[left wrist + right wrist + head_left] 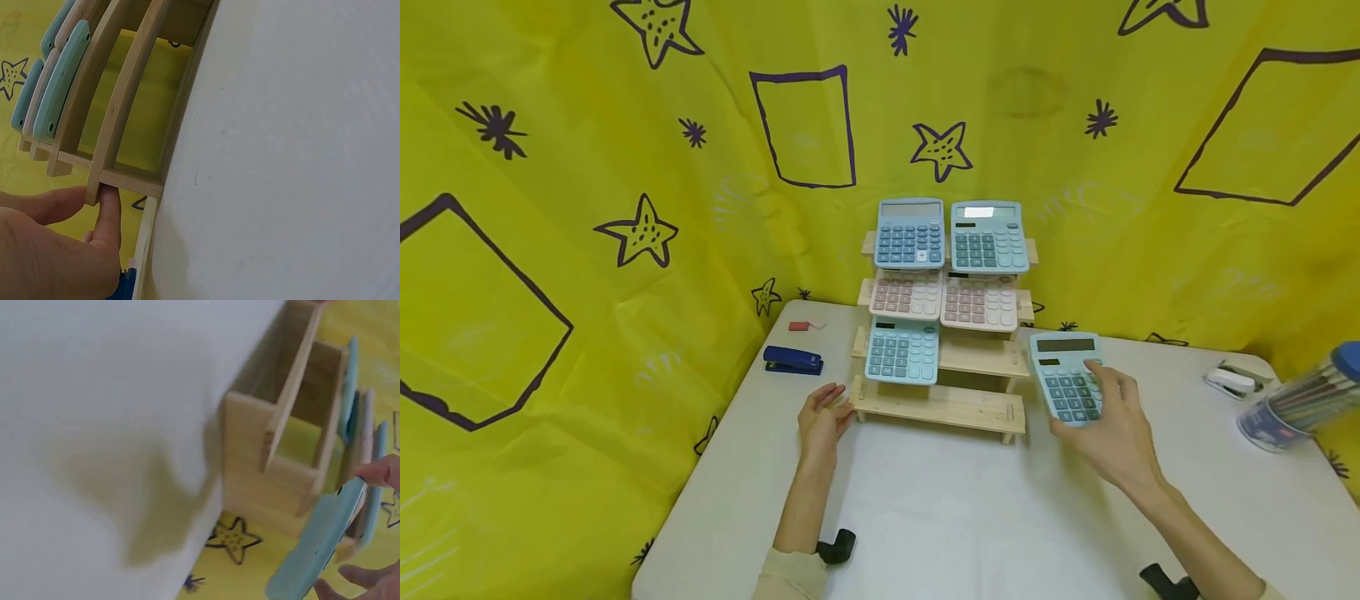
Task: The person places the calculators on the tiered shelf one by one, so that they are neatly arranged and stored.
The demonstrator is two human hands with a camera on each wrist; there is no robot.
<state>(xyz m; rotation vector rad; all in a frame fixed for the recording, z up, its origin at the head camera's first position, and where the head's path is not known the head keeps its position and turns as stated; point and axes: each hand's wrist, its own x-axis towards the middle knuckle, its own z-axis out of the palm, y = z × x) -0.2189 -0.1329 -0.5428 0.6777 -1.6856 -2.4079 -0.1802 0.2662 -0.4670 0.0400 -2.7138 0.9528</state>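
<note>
A tiered wooden display stand (936, 407) holds several calculators. My left hand (822, 425) is at the left end of its lowest shelf; the left wrist view has the thumb and a finger (111, 215) pinching the plank's end. To the right of the stand, my right hand (1116, 433) grips a light blue calculator (1063, 392) by its edges, screen end up and keys facing me. In the right wrist view this calculator (319, 540) is raised beside the stand, seen edge-on. A similar light blue calculator (902, 354) leans on the left of the third tier down.
Above are two pink-and-white calculators (979, 304), then two blue ones (910, 237) on top. A navy stapler (793, 360) and red eraser (798, 327) lie left. Rightward are a white stapler-like object (1232, 381) and a blue-lidded pencil tub (1273, 425). Yellow cloth hangs behind.
</note>
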